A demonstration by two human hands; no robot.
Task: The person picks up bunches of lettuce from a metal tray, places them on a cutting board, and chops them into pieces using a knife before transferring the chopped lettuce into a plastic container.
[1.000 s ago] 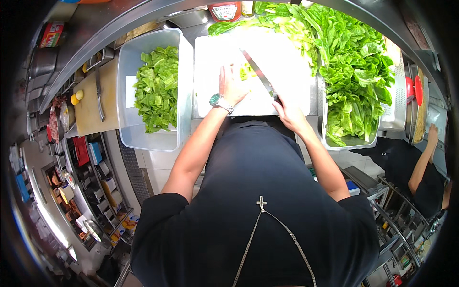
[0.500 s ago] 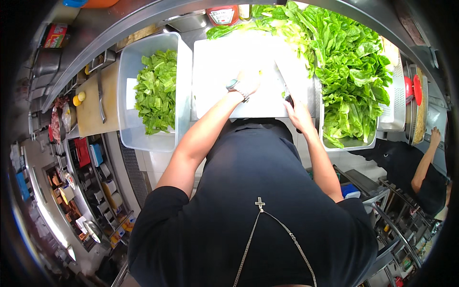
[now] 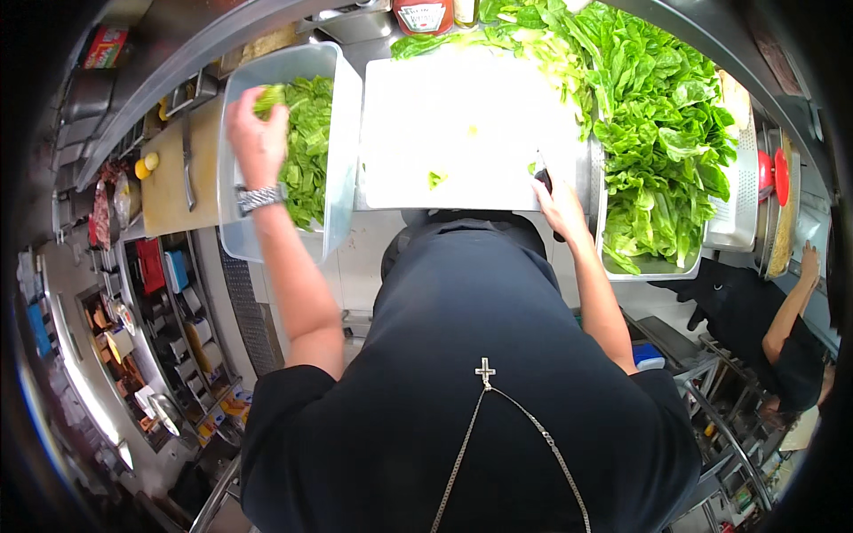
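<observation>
My left hand is over the left side of a translucent plastic bin, fingers curled around some chopped lettuce. More cut green leaves lie inside that bin. At the right front edge of the white cutting board, my right hand grips the black handle of a knife; glare washes out most of its blade. A few green scraps are left on the board. Whole leafy lettuce is heaped along the board's far right and in a container beside it.
A red-labelled bottle stands behind the board. Left of the bin, another knife lies on a tan board, with yellow round items nearby. A perforated metal pan sits right of the lettuce. Another person's arm shows at far right.
My left hand has moved from the board leftward to the bin, carrying chopped lettuce. The right hand stays by the board's edge with the knife.
</observation>
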